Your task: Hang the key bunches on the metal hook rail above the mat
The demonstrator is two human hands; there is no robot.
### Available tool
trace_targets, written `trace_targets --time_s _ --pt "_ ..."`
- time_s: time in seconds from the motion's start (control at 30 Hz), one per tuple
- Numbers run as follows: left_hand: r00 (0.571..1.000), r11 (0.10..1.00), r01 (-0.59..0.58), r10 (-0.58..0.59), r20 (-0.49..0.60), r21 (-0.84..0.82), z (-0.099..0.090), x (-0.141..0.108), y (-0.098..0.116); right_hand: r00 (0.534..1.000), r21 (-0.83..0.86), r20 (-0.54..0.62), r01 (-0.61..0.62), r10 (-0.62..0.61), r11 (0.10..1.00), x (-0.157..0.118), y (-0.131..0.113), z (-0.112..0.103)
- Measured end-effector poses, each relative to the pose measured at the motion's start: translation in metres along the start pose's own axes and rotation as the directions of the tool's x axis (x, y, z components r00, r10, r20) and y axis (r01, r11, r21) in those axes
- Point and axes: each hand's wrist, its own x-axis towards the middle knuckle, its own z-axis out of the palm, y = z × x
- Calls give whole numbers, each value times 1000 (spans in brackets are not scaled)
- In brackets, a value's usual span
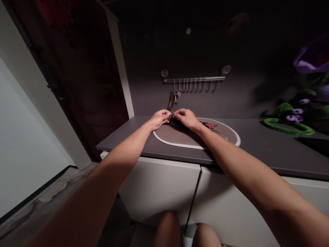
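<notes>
Keys (178, 96), small and made of silver metal, hang in the head view from a long, clear plastic rail (194, 80), at twelve o'clock from the two hands. Below, the bare left hand (159, 120) is at nine o'clock from a small, dark, shiny metal bunch (172, 118), and the bare right hand (188, 118) is at three o'clock. The left thumb and fingers are almost closed and pinch the bunch. The right thumb and fingers are nearly together too, and pinch its other side. The bunch is at the ten o'clock part of an oval brown mat with a white edge (177, 144); I cannot tell if they touch. A flat pinkish-red piece (211, 126) lies near three o'clock on the mat. White cupboard doors (159, 187) are at six o'clock.
</notes>
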Motion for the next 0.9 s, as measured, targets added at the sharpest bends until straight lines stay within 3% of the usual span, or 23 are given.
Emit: trace_targets --time_s 0.33,0.57,0.8,0.9 --pt "998 999 -23 25 60 -32 -1 1 -3 997 221 5 73 -76 973 8 15 4" --pt "999 999 -44 44 8 23 2 2 -3 996 259 -9 86 -86 962 7 17 3" --pt "989 958 -123 140 -49 258 6 5 -8 999 345 -15 39 -36 938 7 19 0" --pt "974 885 -173 219 -59 432 9 4 -10 998 372 -57 44 -25 927 7 21 -2"
